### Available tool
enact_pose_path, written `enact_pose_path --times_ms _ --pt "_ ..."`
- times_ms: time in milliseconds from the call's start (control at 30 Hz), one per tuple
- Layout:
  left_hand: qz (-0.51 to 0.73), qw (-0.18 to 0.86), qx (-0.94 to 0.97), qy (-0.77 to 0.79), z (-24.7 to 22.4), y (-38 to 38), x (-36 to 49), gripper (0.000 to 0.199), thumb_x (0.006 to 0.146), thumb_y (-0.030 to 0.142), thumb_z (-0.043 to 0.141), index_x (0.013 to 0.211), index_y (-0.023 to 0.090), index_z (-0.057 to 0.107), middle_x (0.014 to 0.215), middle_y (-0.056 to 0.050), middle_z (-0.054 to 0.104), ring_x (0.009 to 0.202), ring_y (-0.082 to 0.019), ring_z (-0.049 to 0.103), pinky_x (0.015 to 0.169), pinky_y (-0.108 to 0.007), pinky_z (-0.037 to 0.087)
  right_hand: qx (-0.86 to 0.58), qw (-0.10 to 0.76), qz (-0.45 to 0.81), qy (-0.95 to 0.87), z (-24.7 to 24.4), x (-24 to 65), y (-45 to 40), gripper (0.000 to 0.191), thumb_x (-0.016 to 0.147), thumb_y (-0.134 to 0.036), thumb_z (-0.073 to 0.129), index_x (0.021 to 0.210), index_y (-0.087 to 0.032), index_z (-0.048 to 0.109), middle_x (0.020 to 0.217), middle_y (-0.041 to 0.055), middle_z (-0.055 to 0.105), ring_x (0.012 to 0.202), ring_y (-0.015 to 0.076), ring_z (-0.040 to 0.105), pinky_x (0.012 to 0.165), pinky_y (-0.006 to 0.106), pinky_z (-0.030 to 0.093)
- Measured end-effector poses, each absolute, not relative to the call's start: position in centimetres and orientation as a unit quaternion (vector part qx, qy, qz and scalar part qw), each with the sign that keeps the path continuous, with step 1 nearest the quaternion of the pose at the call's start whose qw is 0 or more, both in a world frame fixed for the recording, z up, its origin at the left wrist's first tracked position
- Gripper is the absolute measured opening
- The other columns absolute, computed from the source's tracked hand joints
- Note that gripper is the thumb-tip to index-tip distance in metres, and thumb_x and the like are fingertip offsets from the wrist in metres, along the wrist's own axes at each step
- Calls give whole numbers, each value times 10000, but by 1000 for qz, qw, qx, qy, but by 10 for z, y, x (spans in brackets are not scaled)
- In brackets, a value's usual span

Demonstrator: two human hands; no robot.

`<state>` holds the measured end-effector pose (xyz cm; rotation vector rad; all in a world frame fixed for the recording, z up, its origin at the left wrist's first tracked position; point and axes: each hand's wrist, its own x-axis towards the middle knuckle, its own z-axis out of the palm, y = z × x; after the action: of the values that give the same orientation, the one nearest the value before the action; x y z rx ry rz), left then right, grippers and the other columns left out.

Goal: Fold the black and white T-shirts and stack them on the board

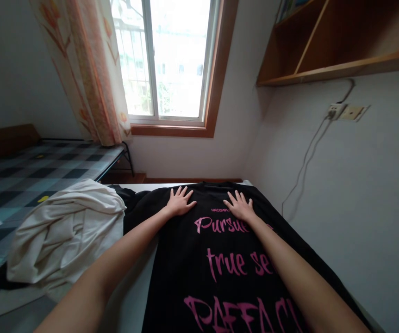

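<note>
A black shirt [182, 249] with pink lettering lies spread face up on a white table [133, 296], its collar at the far edge. My left hand [178, 202] rests flat on the shirt's upper left part, fingers spread. On the upper right part lies my right hand [240, 206], also flat with fingers apart, just beside the small pink line of text. Neither hand grips the cloth. My right forearm covers part of the lettering.
A crumpled white cloth [71, 231] lies left of the shirt. Beyond it stands a bed with a checked cover [71, 159]. A curtain [91, 69] hangs by the window. At right are a wall, a cable [303, 166] and a wooden shelf [341, 64].
</note>
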<state>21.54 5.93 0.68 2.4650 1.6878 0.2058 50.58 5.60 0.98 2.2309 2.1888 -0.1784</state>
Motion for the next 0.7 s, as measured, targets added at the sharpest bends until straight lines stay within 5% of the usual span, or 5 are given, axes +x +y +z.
enact_pose_path --times_ms 700 --pt "103 45 793 599 3 130 219 674 902 627 253 1462 271 367 1514 -63 387 1423 -300 254 1152 -529 133 697 -40 -40 715 8 503 141 719 912 -658 208 1517 -273 256 1595 82 174 1453 291 149 1139 552 124"
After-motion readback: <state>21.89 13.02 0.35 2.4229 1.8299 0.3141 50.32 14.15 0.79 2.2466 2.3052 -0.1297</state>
